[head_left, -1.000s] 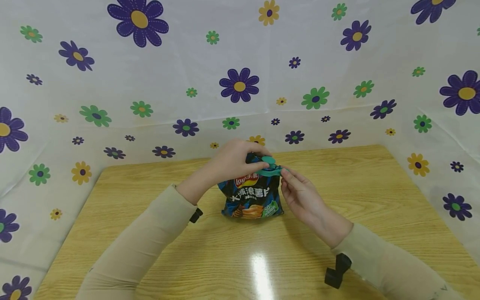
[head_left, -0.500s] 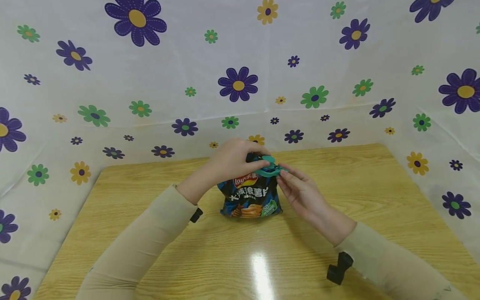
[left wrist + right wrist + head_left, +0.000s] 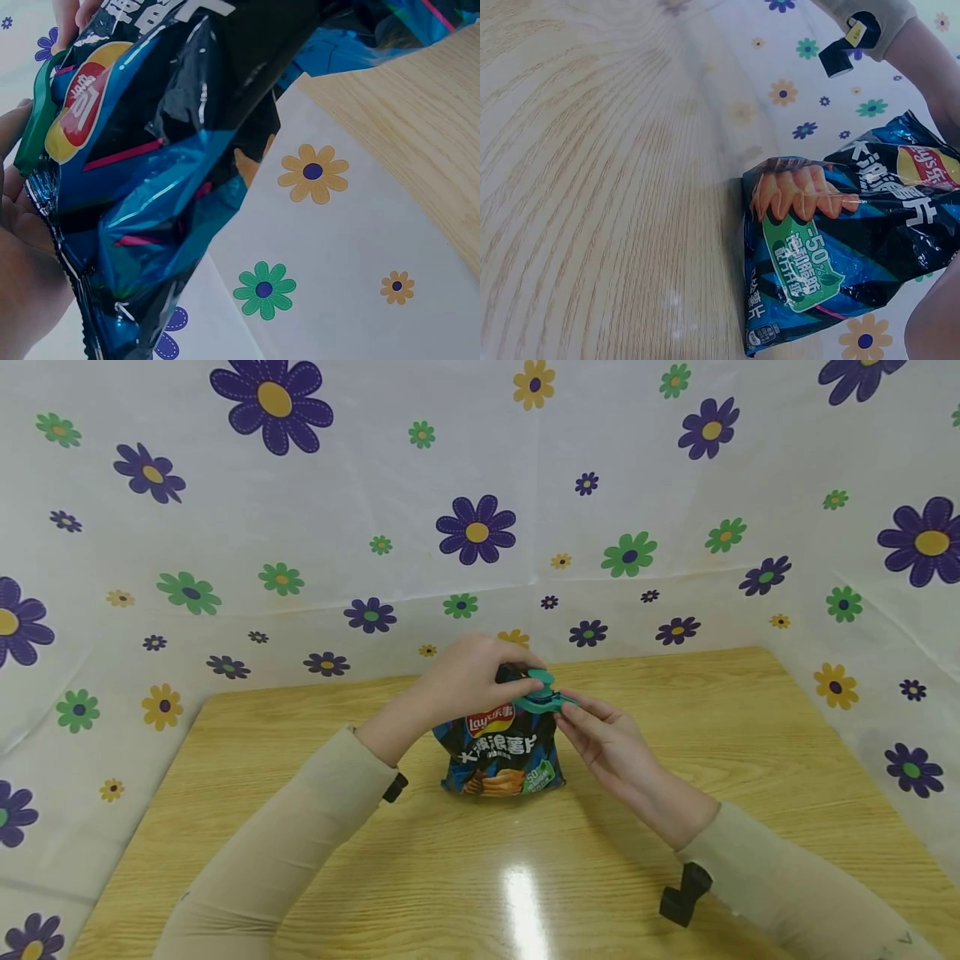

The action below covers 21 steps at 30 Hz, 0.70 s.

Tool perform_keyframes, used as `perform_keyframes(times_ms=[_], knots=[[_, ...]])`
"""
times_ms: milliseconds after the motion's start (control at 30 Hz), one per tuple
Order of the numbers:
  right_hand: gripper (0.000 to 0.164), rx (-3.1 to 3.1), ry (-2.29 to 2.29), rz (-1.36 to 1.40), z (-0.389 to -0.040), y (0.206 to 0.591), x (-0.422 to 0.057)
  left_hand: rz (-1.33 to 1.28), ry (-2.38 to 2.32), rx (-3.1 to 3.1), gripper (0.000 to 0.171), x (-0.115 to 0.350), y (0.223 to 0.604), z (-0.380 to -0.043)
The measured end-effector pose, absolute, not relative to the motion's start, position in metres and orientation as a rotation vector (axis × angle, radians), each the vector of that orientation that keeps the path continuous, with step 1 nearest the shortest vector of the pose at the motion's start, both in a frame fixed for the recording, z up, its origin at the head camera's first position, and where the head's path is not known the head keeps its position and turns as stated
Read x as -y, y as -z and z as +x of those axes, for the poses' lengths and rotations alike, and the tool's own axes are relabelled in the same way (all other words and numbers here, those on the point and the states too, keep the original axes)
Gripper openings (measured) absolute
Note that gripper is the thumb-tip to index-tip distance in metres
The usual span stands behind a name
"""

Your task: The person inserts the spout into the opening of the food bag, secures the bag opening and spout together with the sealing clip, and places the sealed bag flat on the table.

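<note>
A dark blue and black Lay's bag of chips [image 3: 510,756] stands upright on the table, its top gathered. Across that top lies a teal bag clip [image 3: 542,702] with a round knob. My left hand [image 3: 472,675] reaches over from the left and grips the clip and bag top, thumb in front. At the clip's right end, my right hand [image 3: 615,752] pinches the tip between thumb and fingers. In the left wrist view the clip [image 3: 36,124] runs along the bag's crimped edge, beside the left hand [image 3: 30,277]. The right wrist view shows the bag's printed front [image 3: 840,225].
The wooden table [image 3: 300,810] extends around the bag. A white cloth with printed flowers [image 3: 480,460] hangs behind and at both sides. Black wrist mounts [image 3: 686,893] sit on both sleeves.
My right hand has shifted its pinch on the clip, whose tip now shows farther to the right. The left thumb has moved slightly right by the knob. The bag has hardly moved.
</note>
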State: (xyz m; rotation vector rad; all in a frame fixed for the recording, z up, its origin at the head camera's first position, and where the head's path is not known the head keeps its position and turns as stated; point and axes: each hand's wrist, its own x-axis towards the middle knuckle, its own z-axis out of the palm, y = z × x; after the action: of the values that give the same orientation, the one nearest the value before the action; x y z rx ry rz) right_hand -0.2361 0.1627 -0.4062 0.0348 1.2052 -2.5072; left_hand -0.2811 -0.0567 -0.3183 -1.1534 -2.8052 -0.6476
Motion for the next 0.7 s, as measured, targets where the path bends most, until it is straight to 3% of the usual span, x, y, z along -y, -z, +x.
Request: perform_keyframes(times_ms=[700], knots=[[0.048, -1.207, 2.533, 0.104, -0.2361, 0.4052, -0.1531, -1.154, 0.709, 2.835, 0.031, 0.0591, 0.3169, -0.2832]])
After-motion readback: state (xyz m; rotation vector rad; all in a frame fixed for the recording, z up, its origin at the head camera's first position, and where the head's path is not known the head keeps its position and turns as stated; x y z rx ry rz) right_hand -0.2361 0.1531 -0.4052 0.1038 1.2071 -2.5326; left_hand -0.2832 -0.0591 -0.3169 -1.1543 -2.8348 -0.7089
